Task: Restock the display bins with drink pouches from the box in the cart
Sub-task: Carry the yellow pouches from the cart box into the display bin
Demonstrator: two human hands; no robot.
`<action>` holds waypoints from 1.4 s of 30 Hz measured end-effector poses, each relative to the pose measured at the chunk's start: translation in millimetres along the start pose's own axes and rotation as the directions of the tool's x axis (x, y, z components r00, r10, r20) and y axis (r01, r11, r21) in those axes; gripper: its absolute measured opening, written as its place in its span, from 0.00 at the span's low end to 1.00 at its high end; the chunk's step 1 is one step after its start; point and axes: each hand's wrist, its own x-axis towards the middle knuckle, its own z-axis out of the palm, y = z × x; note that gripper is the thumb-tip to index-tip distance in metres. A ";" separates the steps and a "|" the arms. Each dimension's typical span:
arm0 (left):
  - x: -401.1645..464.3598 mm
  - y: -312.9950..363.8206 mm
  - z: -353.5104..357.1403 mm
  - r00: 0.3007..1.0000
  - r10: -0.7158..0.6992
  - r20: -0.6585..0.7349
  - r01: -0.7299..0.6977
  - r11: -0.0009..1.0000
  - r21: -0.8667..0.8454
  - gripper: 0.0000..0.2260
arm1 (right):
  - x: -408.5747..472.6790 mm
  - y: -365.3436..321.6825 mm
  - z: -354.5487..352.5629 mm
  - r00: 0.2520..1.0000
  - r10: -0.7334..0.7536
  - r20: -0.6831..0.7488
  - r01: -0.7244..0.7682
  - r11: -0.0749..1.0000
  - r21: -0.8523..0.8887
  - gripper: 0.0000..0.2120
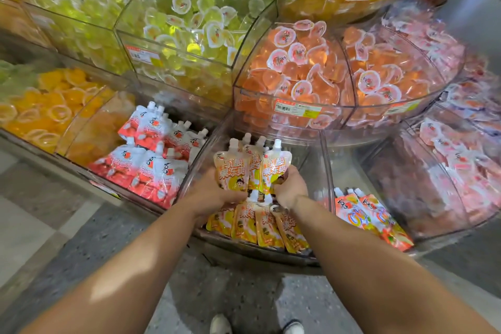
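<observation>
**Both hands holding a bunch of orange pouches over the low centre bin**

At the bottom edge of the view, two white shoe tips [221,324] are showing on the speckled grey floor [244,293], and both bare forearms are reaching forward from there. Just above the front rim of the clear plastic display bin [326,171] in the middle of the lowest tier, the left hand [210,192] and the right hand [290,190] are gripping, from either side, an upright bunch of orange-and-yellow spouted drink pouches with white caps [250,168]; the fingers are curling round the lower halves of the pouches, and the two hands are sitting close together with the bunch between them. Directly below the hands, a row of matching orange-and-yellow pouches [260,225] is lying in the front of the same bin, leaning against one another.

To the left, the neighbouring bin is holding red-and-white spouted pouches [151,163]. To the right, a few orange-and-red pouches [371,217] are lying in the next compartment.

Farther up, the higher tiers are holding small round jelly cups: orange jelly cups [298,62] in the centre, yellow-green jelly cups [184,24] to the left, pink jelly cups [423,46] to the right.
</observation>
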 end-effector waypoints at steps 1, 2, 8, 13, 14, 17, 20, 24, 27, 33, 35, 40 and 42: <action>0.2 -0.2 0.6 1.000 -0.010 0.005 0.010 1.000 0.001 0.27 | 0.3 0.9 0.0 1.000 0.008 0.002 -0.008 1.000 0.013 0.15; 1.0 -0.5 1.2 1.000 -0.022 0.008 0.022 1.000 -0.002 0.28 | 0.2 1.7 -0.7 1.000 0.017 -0.001 -0.017 1.000 0.022 0.16; 4.4 3.0 17.1 0.999 -0.030 0.038 0.032 0.998 -0.063 0.25 | -22.7 -6.2 -8.2 0.997 0.059 -0.041 -0.059 0.998 -0.001 0.28; 8.1 11.6 35.6 0.998 0.013 0.068 -0.015 1.000 0.028 0.31 | -58.9 -10.7 -1.5 0.996 -0.042 -0.077 0.061 0.963 0.264 0.23; 7.6 12.7 39.4 0.996 0.025 0.087 -0.027 0.999 0.018 0.27 | -61.9 -9.6 1.4 0.999 -0.041 -0.033 0.049 0.956 0.288 0.24; 7.1 15.3 49.7 0.983 0.058 0.175 -0.060 0.998 0.006 0.26 | -66.3 -7.7 -1.5 1.000 0.005 -0.028 0.005 0.944 0.329 0.23; 7.0 14.3 54.0 0.963 0.082 0.257 -0.096 0.994 0.045 0.25 | -65.8 -4.2 -9.5 0.995 0.023 -0.096 0.005 0.959 0.282 0.14; 13.0 10.5 57.7 0.947 0.118 0.298 -0.134 0.990 0.033 0.29 | -66.1 -0.2 -13.1 0.978 0.092 -0.187 -0.041 0.965 0.261 0.15; 18.3 6.2 58.6 0.957 0.145 0.251 -0.163 0.985 0.050 0.32 | -66.7 4.0 -14.0 0.974 0.112 -0.199 -0.054 0.960 0.276 0.15; 25.3 3.4 79.8 0.951 0.293 0.099 -0.307 0.936 0.171 0.23 | -67.9 -6.2 -12.5 0.975 0.100 -0.198 -0.056 0.975 0.216 0.15; 25.6 6.5 83.8 0.942 0.323 0.088 -0.335 0.916 0.219 0.27 | -64.8 -10.8 -11.6 0.957 0.147 -0.249 -0.108 0.981 0.162 0.13; 33.2 3.6 79.6 0.960 0.274 0.050 -0.278 0.935 0.220 0.26 | -59.8 -12.4 -3.5 0.940 0.200 -0.275 -0.151 0.970 0.188 0.16; 34.6 1.1 80.0 0.960 0.275 0.053 -0.279 0.935 0.220 0.22 | -60.5 -12.0 -1.3 0.931 0.210 -0.299 -0.150 0.966 0.211 0.17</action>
